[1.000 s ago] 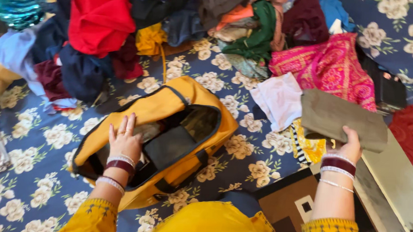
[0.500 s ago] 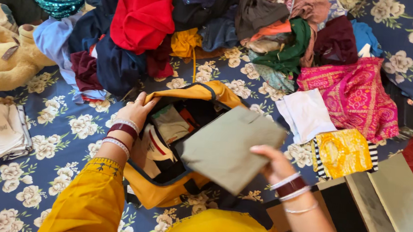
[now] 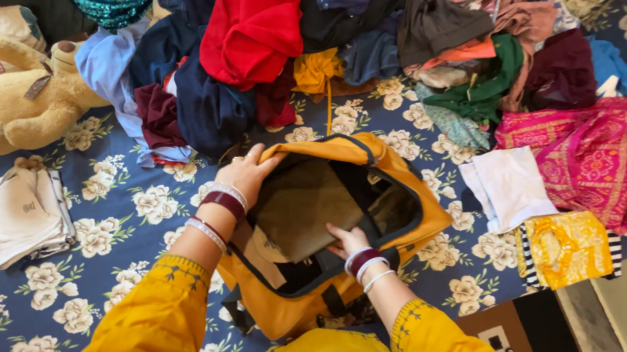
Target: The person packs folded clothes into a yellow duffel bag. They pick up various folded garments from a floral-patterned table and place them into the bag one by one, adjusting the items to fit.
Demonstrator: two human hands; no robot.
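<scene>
Since half a second ago, the folded olive-grey cloth (image 3: 307,209) has gone from above the yellow duffel bag (image 3: 414,205) down into its open mouth. Nearest, the right hand (image 3: 347,239) is inside the bag with fingers closed on the cloth's lower edge. Just beyond, the left hand (image 3: 246,170) grips the bag's rim and holds the opening wide, fingers curled over the edge. Under the cloth lie other folded pieces. To the right, on the floral bedsheet (image 3: 127,207), sit a folded white cloth (image 3: 508,186) and a yellow patterned cloth (image 3: 566,249). Farther off are a heap of mixed clothes (image 3: 338,38) and a tan stuffed toy (image 3: 17,100) at the left.
</scene>
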